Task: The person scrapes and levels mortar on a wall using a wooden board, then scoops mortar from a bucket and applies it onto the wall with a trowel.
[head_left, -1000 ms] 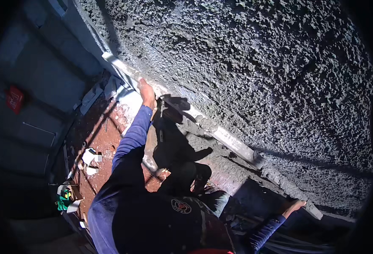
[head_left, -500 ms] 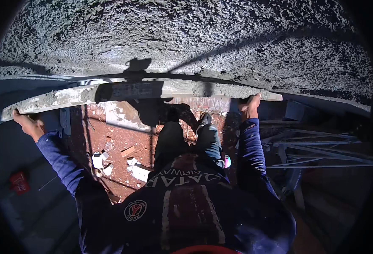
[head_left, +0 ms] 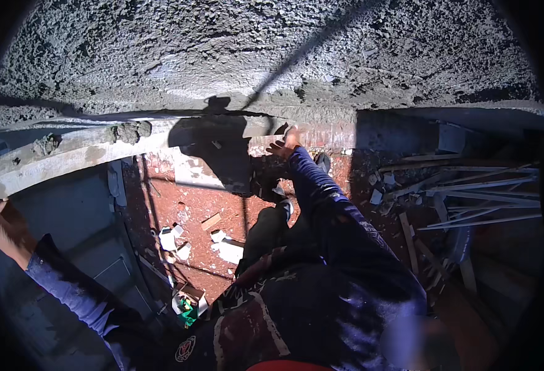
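Observation:
A long, pale straightedge [head_left: 80, 153], smeared with lumps of wet mortar, lies along the foot of the rough grey mortared wall [head_left: 272, 55]. My left hand [head_left: 6, 229] is closed at the straightedge's left end, its fingers partly hidden in shade at the picture's rim. By the other end, in shadow, my right hand [head_left: 286, 143] has its fingers spread. It is close against the straightedge; whether it touches is hard to see.
Reddish ground [head_left: 191, 210] below holds white broken pieces [head_left: 228, 250] and a small brick-coloured block [head_left: 210, 222]. An open box [head_left: 188, 304] with green stuff stands lower left. Long pale slats [head_left: 488, 195] are piled at right.
The straightedge has slid left, and both hands have moved left with it. My right hand has loosened from its grip, fingers now spread. My body and view have shifted too.

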Tool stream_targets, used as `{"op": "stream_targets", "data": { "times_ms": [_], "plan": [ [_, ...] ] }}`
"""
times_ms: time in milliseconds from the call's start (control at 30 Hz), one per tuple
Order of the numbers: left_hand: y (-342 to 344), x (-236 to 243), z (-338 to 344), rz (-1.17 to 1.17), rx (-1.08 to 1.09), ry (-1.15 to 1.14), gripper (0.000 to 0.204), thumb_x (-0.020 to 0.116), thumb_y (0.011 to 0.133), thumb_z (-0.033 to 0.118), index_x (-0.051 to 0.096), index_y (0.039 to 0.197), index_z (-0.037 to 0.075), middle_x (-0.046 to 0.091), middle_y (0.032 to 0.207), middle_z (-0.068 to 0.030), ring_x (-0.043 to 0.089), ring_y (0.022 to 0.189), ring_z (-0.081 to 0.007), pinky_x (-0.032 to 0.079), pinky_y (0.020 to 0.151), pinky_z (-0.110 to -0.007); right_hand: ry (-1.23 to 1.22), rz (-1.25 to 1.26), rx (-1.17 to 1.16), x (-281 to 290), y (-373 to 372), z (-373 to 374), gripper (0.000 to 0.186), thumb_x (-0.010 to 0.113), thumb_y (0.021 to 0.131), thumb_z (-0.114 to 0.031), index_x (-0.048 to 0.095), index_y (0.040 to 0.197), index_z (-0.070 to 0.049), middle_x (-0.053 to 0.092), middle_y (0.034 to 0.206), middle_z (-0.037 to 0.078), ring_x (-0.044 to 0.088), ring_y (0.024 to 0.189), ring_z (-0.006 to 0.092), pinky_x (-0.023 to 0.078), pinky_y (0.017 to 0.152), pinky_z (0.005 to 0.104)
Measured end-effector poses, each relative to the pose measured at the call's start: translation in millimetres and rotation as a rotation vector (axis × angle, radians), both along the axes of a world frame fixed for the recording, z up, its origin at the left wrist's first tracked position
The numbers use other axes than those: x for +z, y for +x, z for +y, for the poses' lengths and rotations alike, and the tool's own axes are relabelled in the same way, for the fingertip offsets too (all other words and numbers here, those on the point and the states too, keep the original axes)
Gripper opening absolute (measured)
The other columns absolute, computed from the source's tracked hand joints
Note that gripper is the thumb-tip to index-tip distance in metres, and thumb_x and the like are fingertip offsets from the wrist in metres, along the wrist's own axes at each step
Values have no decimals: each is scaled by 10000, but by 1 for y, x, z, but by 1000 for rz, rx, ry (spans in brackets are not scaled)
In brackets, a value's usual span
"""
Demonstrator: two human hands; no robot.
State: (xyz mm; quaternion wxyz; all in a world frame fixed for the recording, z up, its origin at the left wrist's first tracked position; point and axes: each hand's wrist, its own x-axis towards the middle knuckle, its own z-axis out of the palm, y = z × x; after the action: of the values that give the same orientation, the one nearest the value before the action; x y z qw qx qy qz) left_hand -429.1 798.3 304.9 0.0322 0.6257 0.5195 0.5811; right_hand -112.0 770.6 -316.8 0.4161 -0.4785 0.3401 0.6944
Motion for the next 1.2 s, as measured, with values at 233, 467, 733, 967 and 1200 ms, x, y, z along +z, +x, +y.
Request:
{"op": "stream_targets", "data": {
  "times_ms": [233, 467, 733, 967, 1200],
  "plan": [
    [119, -141, 33, -314, -254, -177, 412, 781, 782, 228, 557, 1098, 88, 581, 990, -13, 563, 859, -116, 432, 780, -314, 25, -520, 150, 11, 55, -128, 707, 359, 924, -589, 314, 1388, -58, 413, 1357, 187, 482, 1156, 417, 363, 925, 642],
    [151, -169, 25, -564, -492, -82, 483, 744, 815, 230, 485, 1169, 27, 573, 1058, -91, 561, 949, -149, 468, 816, -301, -180, -753, 163, -38, 116, -260, 222, 530, 906, -237, 602, 925, -29, 570, 723, 48, 626, 690, 246, 472, 628, 418],
    [118, -186, -9, -457, -22, 71, 927, 483, 805, 735, 393, 1253, -71, 516, 1154, -180, 525, 1012, -230, 439, 889, -331, 880, -585, 200, 205, 134, -106, 292, 536, 942, -266, 554, 1120, -34, 631, 889, 114, 638, 831, 265, 525, 793, 460],
    [-16, -104, -130, -740, -343, 90, 997, 473, 575, 914, 603, 958, 2, 580, 872, -119, 564, 835, -277, 498, 728, -384, 834, -710, 1406, 95, 172, -102, 448, 548, 878, -338, 537, 1249, -87, 566, 1189, 210, 535, 1118, 397, 356, 901, 652],
    [-135, -58, -295, -486, 505, 327, 937, 390, 690, 863, 603, 1015, 11, 618, 932, -172, 616, 819, -314, 527, 724, -438, 823, -862, 2685, -102, 108, -208, 521, 536, 831, -388, 468, 1245, -80, 552, 1135, 218, 558, 1080, 368, 469, 865, 465]
  ]
}}
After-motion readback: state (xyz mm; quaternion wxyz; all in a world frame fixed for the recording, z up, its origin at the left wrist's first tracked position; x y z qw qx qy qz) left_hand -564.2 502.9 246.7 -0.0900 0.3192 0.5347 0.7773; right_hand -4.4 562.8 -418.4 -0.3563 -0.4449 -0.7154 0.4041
